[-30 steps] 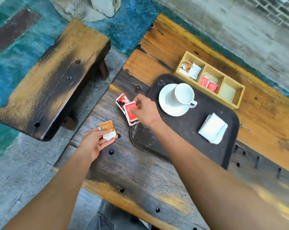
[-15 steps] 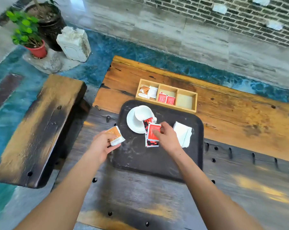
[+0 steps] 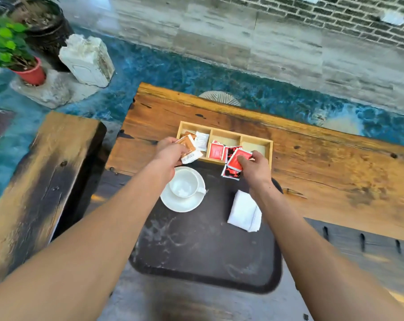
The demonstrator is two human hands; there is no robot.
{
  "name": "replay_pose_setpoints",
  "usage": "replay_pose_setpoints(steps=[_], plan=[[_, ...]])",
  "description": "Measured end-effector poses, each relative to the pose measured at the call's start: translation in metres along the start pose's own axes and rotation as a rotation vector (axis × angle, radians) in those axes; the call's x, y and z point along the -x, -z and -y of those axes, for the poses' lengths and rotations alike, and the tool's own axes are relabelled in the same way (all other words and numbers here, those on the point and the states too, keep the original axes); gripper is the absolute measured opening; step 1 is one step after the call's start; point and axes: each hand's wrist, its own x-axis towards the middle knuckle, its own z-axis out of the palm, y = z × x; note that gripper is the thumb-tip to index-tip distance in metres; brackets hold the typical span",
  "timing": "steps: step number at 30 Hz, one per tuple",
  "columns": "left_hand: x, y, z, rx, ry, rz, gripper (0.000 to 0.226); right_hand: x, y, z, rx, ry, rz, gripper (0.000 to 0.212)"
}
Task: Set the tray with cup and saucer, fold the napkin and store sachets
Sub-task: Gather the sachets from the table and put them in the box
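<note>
Step in hand, by my reading: storing sachets. Rough plank bench (image 3: 335,163) carries the dark scuffed tray (image 3: 196,251); folded white napkin (image 3: 244,214) and glossy cup (image 3: 183,184) on saucer (image 3: 173,205) already set. Your left hand (image 3: 170,154) pinches an orange sachet (image 3: 189,147) over the three-bay wooden organiser (image 3: 269,147); your right hand (image 3: 254,166) pinches crinkled red sachets (image 3: 237,159). Next: release each into its matching bay.
</note>
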Motion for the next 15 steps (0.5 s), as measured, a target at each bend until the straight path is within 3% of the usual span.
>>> replay_pose_setpoints(steps=[6, 9, 15], plan=[[-0.067, -0.029, -0.005, -0.170, -0.011, -0.096, 0.026, -0.066, -0.033, 0.010, 0.021, -0.083, -0.063, 0.050], [-0.097, -0.044, -0.002, -0.260, -0.032, -0.126, 0.024, -0.091, -0.052, 0.009, 0.102, -0.096, -0.068, 0.034], [-0.126, -0.069, 0.006, -0.736, -0.216, -0.185, 0.024, -0.107, -0.065, -0.006, 0.343, 0.023, -0.057, 0.026]])
